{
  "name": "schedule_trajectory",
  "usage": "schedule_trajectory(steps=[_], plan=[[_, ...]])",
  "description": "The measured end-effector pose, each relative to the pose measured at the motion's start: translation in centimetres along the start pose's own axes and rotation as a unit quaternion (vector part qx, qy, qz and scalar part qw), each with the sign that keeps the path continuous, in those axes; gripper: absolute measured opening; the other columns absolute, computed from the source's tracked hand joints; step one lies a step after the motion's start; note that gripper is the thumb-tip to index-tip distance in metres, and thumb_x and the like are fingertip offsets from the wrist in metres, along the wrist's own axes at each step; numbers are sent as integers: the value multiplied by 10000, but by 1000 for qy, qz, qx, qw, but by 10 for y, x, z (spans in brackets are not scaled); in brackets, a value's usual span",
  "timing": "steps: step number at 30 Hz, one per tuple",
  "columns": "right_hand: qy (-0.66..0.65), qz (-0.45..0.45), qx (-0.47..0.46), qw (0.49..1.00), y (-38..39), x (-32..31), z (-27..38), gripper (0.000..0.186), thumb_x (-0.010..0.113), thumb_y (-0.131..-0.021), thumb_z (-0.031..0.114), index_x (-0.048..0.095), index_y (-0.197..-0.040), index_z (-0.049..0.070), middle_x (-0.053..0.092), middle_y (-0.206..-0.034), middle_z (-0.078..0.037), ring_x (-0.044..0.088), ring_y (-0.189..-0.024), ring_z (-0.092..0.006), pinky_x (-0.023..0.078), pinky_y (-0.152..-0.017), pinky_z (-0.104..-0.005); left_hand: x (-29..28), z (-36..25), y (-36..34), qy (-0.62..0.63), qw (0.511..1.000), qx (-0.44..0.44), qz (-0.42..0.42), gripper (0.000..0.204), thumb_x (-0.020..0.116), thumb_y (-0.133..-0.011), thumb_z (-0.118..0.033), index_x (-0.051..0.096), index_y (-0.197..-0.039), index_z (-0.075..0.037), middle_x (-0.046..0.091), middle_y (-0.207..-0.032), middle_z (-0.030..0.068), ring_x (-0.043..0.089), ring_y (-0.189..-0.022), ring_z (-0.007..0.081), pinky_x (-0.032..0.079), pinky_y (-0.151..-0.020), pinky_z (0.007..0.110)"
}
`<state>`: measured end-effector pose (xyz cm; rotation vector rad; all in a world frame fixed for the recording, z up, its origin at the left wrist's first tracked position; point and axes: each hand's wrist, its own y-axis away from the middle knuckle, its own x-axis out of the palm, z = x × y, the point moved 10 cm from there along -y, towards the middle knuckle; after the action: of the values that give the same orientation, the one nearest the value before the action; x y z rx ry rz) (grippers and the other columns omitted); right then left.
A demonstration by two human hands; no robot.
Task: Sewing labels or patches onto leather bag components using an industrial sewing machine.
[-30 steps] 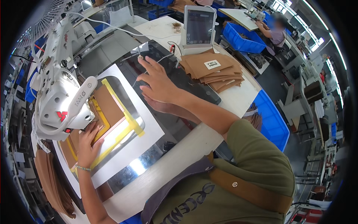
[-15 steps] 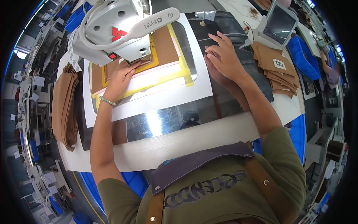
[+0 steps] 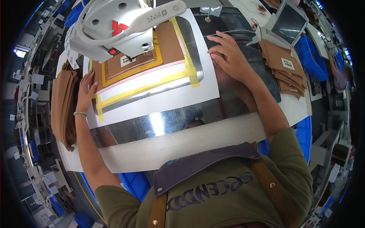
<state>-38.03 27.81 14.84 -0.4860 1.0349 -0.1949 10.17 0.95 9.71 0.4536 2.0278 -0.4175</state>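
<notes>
Left hand (image 3: 85, 89), fingers spread, is now resting by the brown sheet (image 3: 169, 38), so no fingers are hiding the white label (image 3: 124, 62) under the machine (image 3: 102, 40); right hand (image 3: 228, 57) is hanging, fingers apart.

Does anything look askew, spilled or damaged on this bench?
Mildly: the pile of brown pieces at right is fanned unevenly, edges out of line, and a small brown tangle, perhaps scrap, lies loose near the screen. I see no damage or liquid spill.

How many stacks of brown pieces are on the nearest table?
2: the left stack, beside the left hand; the right stack, in front of the screen. More may be hidden behind the machine.
</notes>
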Motion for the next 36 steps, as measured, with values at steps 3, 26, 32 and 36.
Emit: schedule_trajectory(steps=[3,26,32,36], plan=[[-61,70,-59,994,0,4,51,196,684,-985,146,754,-1158,83,624,-1505,-135,436,-1521,-357,343,-1240,-492,5,-3,0,-51,997,51,12,629,679,-1028,-321,538,-1598,-96,453,-1705,78,331,-1603,301,279,-1314,452],[36,55,-173,983,-45,96,126,184,772,-847,165,697,-936,22,621,-948,-110,646,-940,-301,553,-828,-431,71,-150,-23,19,989,71,-128,263,721,-978,-259,789,-1155,-76,724,-814,182,706,-748,353,534,-693,442],[12,97,-64,993,-35,79,81,275,774,-942,221,697,-1114,20,658,-1076,-135,664,-1017,-337,548,-886,-441,86,-173,-25,72,990,41,-118,259,729,-977,-255,721,-1050,-7,697,-725,167,667,-645,351,491,-618,429],[-33,115,-22,993,-31,83,67,219,754,-948,234,707,-1056,50,686,-1034,-119,685,-1004,-324,555,-858,-437,84,-162,-30,207,976,47,-55,220,709,-975,-157,680,-1125,1,599,-633,75,508,-552,166,410,-570,361]])
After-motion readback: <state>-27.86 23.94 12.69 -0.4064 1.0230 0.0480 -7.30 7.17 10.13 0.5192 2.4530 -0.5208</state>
